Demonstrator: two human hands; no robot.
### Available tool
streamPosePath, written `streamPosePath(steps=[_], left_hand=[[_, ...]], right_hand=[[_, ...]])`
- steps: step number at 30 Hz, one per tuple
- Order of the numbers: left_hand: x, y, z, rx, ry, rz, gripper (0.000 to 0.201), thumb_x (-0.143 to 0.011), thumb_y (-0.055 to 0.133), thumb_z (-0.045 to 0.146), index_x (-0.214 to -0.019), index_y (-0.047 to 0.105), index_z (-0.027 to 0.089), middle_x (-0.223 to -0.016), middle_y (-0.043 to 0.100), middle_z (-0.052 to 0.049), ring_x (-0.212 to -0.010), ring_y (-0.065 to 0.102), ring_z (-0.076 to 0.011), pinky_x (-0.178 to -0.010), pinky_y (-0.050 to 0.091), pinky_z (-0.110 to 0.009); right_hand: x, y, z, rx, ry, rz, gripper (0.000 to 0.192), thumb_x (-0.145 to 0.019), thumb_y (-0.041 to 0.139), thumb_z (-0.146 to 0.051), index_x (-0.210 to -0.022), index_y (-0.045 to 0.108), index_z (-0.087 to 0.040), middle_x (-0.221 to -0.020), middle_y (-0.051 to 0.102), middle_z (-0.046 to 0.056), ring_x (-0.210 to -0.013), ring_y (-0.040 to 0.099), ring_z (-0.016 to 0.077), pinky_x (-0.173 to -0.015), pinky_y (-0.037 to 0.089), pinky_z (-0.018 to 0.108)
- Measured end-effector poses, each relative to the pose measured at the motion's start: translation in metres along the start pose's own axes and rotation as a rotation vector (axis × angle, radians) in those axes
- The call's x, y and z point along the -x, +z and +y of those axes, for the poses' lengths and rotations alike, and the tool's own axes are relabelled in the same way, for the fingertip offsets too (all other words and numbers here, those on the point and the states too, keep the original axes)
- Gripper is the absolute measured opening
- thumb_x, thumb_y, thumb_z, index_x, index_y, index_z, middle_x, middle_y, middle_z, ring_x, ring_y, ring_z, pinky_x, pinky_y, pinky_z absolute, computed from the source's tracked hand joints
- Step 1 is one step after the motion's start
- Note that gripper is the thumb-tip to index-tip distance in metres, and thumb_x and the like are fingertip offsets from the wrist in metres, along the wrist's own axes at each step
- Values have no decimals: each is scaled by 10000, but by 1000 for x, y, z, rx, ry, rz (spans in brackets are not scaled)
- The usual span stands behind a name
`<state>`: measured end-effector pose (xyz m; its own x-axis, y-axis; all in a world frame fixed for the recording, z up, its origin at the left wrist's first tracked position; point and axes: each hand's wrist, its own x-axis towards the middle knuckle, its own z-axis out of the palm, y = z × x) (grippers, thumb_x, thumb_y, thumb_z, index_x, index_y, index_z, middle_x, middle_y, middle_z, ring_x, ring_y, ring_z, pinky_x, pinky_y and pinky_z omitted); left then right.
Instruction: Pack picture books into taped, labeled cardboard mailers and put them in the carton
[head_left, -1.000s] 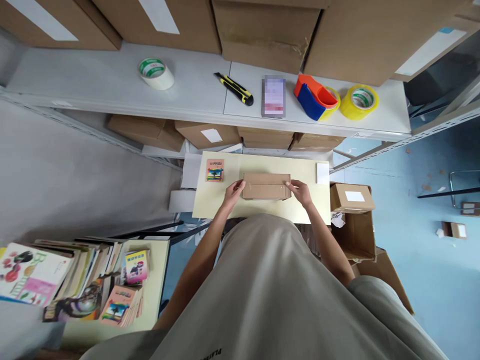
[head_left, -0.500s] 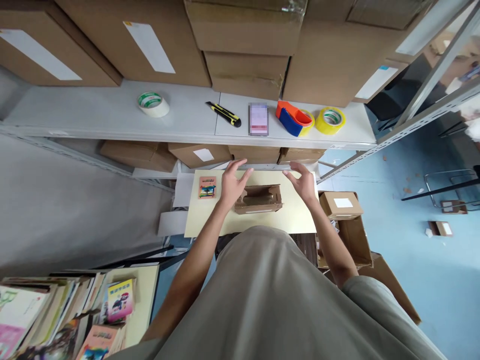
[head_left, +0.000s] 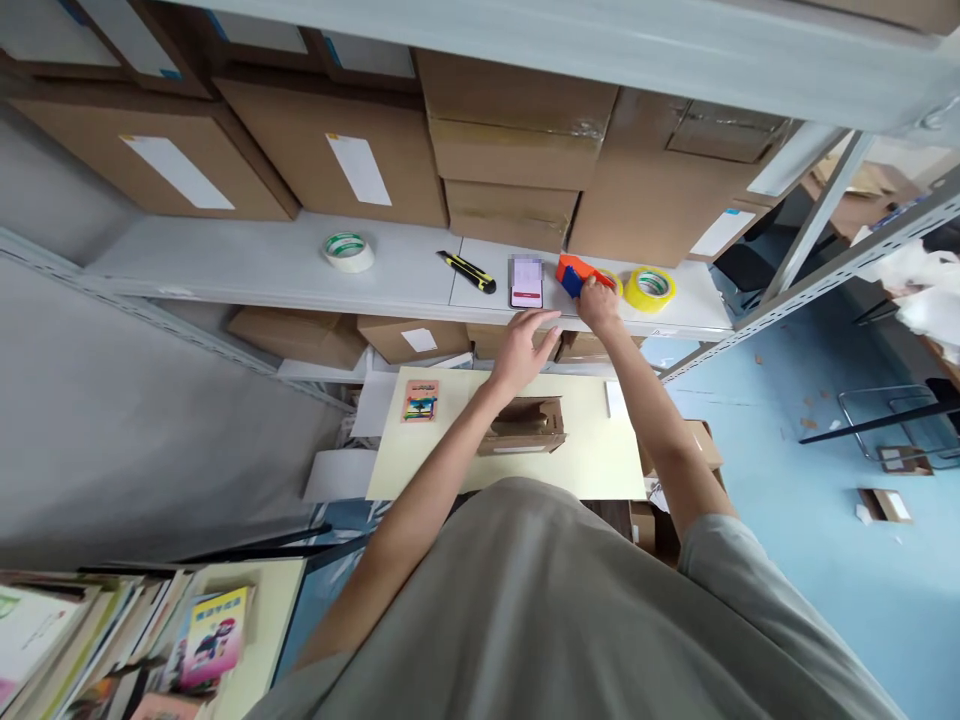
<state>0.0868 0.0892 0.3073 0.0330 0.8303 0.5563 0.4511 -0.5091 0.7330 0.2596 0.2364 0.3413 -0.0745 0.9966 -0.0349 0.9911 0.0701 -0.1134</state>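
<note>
We see the right hand closing on the orange-and-blue plastic tape dispenser on the grey metal shelf, at 12 o'clock from the half-folded cardboard box on the cream tabletop. The left hand hovers open, holding nothing. A hasty pull could knock the phone at the dispenser's 9 o'clock, or the glossy yellow tape roll at its 3 o'clock.

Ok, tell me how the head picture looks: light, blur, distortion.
Head view: even, soft light, no harsh glare; wide-angle lens bows the shelf edge and splays the frame corners; the phone screen is blurred out; the right hand on the tape dispenser and the left hand stay fairly sharp.
</note>
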Motion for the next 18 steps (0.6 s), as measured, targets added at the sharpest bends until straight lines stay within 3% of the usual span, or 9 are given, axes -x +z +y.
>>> streamPosePath(steps=[3,7,9,12,15,18], left_hand=[[23,-9,2,34,-50,-6,280,-1194,676,407,-1340,838,232,-1410,873,-137,-1373,813,-312,-1264,628,-508],[77,-17,-2,156,-189,45,301,-1190,683,453,-1358,814,240,-1378,879,-135,-1299,845,-290,-1203,666,-475],[107,-16,-3,232,-287,84,341,-1170,722,515,-1354,797,239,-1296,882,-129,-1207,864,-267,-1132,700,-439],[149,-12,-2,310,-395,138,424,-1107,807,616,-1285,789,231,-1169,871,-110,-1093,864,-244,-1007,727,-386],[180,-11,5,330,-454,152,472,-1081,820,689,-1185,788,230,-1121,868,-97,-1018,855,-228,-952,725,-367],[198,-15,15,295,-520,141,495,-1095,782,728,-1150,787,236,-1118,865,-91,-1010,850,-230,-952,722,-373]], right_hand=[[15,10,1,-88,58,53,479,-1130,538,-149,-1561,562,59,-1478,762,406,-1429,750,442,-1277,459,529],[81,46,12,-501,25,156,549,-1145,616,-501,-1537,570,-119,-1435,778,295,-1298,772,433,-1170,577,581],[127,70,12,-834,-57,73,643,-1048,711,-754,-1394,612,-220,-1284,812,195,-1164,779,385,-1097,634,563],[195,101,1,-1240,-119,-126,761,-901,800,-938,-1238,609,-282,-1182,815,111,-1087,770,326,-1063,664,513],[241,118,-13,-1362,-109,-255,755,-884,847,-939,-1217,624,-298,-1188,820,91,-1131,763,313,-1080,662,491],[261,124,-21,-1367,-102,-307,749,-912,825,-943,-1254,628,-307,-1208,805,92,-1143,760,319,-1083,662,503]])
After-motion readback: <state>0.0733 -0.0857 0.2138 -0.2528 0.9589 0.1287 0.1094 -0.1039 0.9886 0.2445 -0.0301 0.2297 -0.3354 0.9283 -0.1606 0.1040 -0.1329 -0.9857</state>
